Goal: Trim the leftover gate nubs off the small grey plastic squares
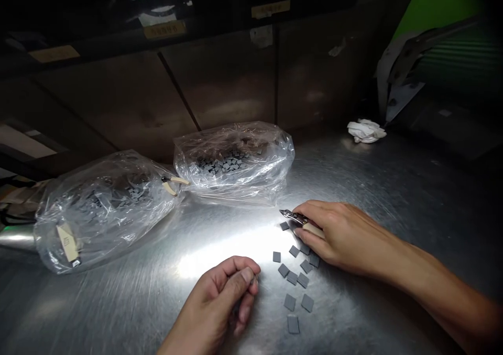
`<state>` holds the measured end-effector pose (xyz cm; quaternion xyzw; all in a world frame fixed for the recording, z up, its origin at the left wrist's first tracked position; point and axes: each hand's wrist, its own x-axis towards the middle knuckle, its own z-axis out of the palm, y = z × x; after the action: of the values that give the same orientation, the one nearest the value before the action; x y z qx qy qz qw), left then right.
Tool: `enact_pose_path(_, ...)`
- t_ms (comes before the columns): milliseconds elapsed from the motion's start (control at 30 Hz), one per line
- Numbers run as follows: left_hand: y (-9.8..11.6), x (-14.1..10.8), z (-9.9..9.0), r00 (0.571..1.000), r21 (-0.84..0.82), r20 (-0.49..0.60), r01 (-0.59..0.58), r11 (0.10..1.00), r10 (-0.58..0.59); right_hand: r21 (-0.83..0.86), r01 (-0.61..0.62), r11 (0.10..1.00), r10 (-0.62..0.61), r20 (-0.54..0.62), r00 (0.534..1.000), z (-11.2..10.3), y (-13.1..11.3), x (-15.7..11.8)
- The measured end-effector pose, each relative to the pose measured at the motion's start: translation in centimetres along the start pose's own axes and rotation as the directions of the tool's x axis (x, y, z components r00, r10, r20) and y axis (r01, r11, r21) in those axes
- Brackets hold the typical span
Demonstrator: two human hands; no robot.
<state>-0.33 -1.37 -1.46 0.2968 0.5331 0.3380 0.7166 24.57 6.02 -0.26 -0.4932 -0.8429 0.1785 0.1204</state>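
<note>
My right hand point(334, 229) is closed around cutting pliers point(294, 217) with cream handles, their pointed tip facing left. Just under the tip lies a small dark grey square piece point(284, 226). Several more grey squares point(290, 302) are scattered on the metal table point(346, 313), below my right hand and to the right of my left hand. At the lower centre my left hand point(231, 297) is closed, thumb pressed on the fingers. Something small shows at its fingertips, too hidden to name.
Two clear plastic bags point(106, 208) point(236, 161) of small grey pieces rest at the left and back. A second cream-handled tool point(174, 183) lies between them. A crumpled white cloth or paper point(366, 131) sits at the back right. A dark metal wall stands behind.
</note>
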Motion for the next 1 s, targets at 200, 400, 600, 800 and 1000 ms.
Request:
enact_pose_path(200, 0.3, -0.3, 0.2, 0.998, -0.094, 0.03, 0.06, 0.994, -0.058, 0.047, -0.004, 0.999, 0.001, 0.06, 0.998, -0.4, 0.1, 0.3)
enact_pose_path(400, 0.0, -0.1, 0.2, 0.997, -0.203, 0.055, 0.059, 0.977, -0.049, 0.168, 0.016, 0.986, -0.025, 0.053, 0.998, -0.4, -1.7, -0.2)
enact_pose_path(600, -0.4, -0.1, 0.3, 0.983, -0.2, 0.182, 0.001, 0.98, 0.036, 0.482, 0.047, 0.875, -0.12, 0.121, 0.985, 1.2, -4.9, -1.2)
enact_pose_path(800, -1.0, -0.4, 0.5, 0.973, -0.266, 0.23, 0.046, 0.963, 0.018, 0.529, 0.018, 0.849, -0.108, 0.14, 0.984, 2.4, -5.5, -1.4)
enact_pose_path(1000, -0.8, -0.3, 0.6, 0.979, -0.387, 0.205, 0.089, 0.918, -0.008, 0.549, 0.008, 0.836, -0.083, 0.112, 0.99, 1.9, -5.1, -1.2)
